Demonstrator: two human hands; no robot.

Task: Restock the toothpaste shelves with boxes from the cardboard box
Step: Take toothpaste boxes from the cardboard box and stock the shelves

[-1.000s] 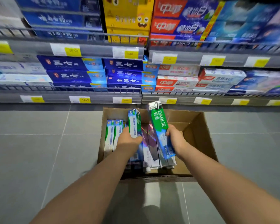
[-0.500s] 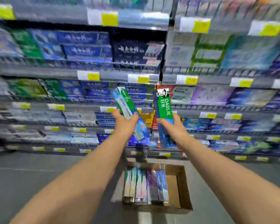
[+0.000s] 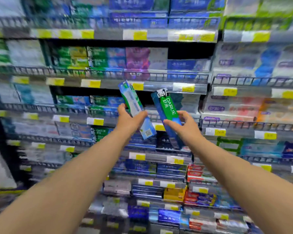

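Note:
My left hand (image 3: 129, 119) grips a green, white and blue toothpaste box (image 3: 134, 105), tilted with its top end up and to the left. My right hand (image 3: 184, 125) holds a green and blue Darlie toothpaste box (image 3: 167, 112), also tilted. Both boxes are raised in front of a shelf (image 3: 159, 118) at mid height, where a dark gap (image 3: 147, 97) shows between stacked Darlie boxes (image 3: 98, 101) on the left and pale boxes on the right. The cardboard box is out of view.
Shelves packed with toothpaste boxes fill the whole view, blurred by motion. Each shelf has a wire front rail (image 3: 142, 75) and yellow price tags (image 3: 138, 35). A shelf upright (image 3: 216, 48) divides the right-hand bay.
My view has swung up from the cardboard box on the floor to the shelves. Both hands have lifted their toothpaste boxes out of the carton to mid-shelf height.

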